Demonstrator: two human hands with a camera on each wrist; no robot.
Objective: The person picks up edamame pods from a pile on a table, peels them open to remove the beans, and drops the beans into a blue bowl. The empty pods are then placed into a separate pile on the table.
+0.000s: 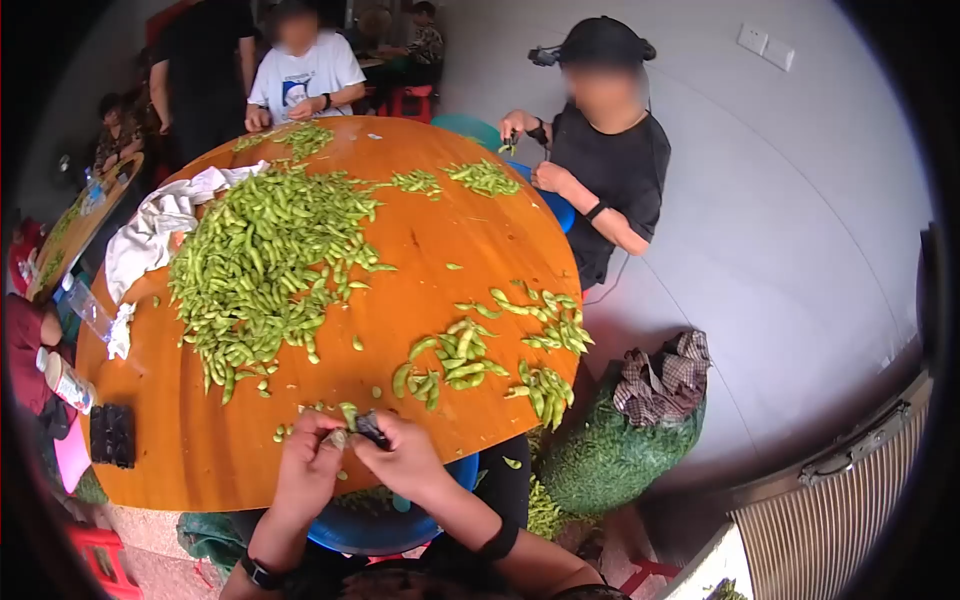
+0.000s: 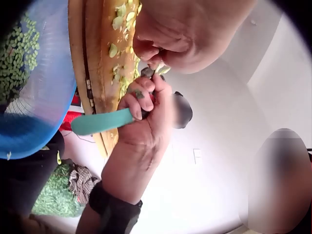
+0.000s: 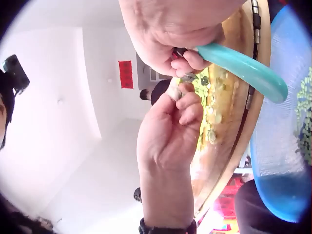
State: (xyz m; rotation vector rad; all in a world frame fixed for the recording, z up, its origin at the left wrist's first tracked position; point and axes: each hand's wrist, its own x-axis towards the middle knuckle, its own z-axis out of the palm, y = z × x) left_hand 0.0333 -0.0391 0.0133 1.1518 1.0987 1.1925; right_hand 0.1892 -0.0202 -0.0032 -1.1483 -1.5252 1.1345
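At the near edge of the round wooden table, my left hand [image 1: 308,462] pinches a green soybean pod [image 1: 348,414] between thumb and fingers. Close against it, my right hand [image 1: 410,462] grips a tool with a curved teal handle [image 2: 103,122]. The handle sticks out below the right palm in both wrist views; fingers hide most of the tool's dark head [image 3: 189,76]. Both sets of fingertips meet at the pod. Below them, a blue basin [image 1: 462,478] stands under the table edge, with shelled green beans [image 2: 18,61] in it.
A large pod heap [image 1: 265,260] covers the table's left middle, beside a white cloth [image 1: 150,225]. Smaller pod piles [image 1: 460,355] lie at right. A black tray-like object [image 1: 112,436] sits at left. A filled green net sack [image 1: 625,455] stands right. Other people sit around the table.
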